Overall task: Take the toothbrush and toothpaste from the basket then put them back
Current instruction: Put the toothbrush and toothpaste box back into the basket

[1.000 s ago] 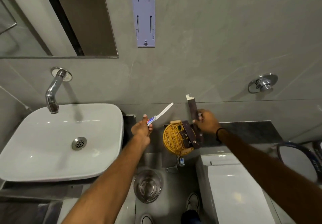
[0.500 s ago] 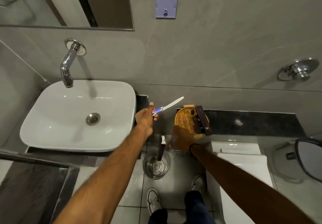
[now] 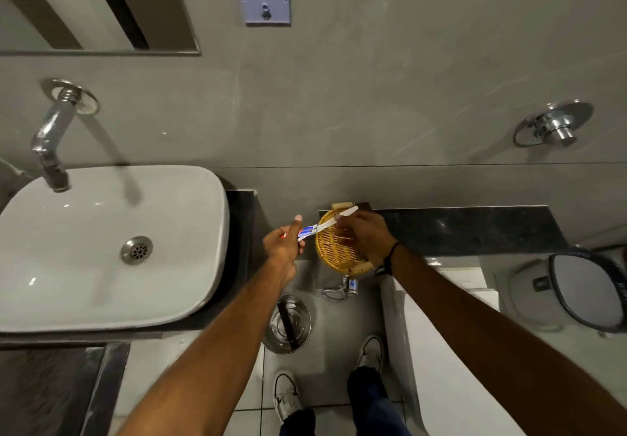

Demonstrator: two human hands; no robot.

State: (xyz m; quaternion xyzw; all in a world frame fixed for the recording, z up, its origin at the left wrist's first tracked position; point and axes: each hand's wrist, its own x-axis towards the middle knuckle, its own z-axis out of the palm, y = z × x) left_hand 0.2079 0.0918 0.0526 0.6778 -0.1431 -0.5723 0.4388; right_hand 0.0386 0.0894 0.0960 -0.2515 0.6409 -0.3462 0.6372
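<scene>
A white toothpaste tube (image 3: 327, 224) with a blue and red label is gripped at its cap end by my left hand (image 3: 284, 247). The tube slants up to the right over the round woven basket (image 3: 332, 257). My right hand (image 3: 364, 237) hovers over the basket's right half, and its fingertips pinch the tube near its flat end. This hand hides most of the basket's inside. A dark edge shows just behind it at the basket's far rim. I cannot make out a toothbrush.
The basket sits at the left end of a black stone ledge (image 3: 475, 232). A white sink (image 3: 101, 259) with a chrome tap (image 3: 51, 150) lies to the left. Below are a steel bin (image 3: 288, 325) holding a dark strip, and a white toilet tank (image 3: 441, 334).
My right hand lifted a dark box from the basket, lowered it to the steel bin, then came back up to the tube. My left hand carried the tube right, over the basket.
</scene>
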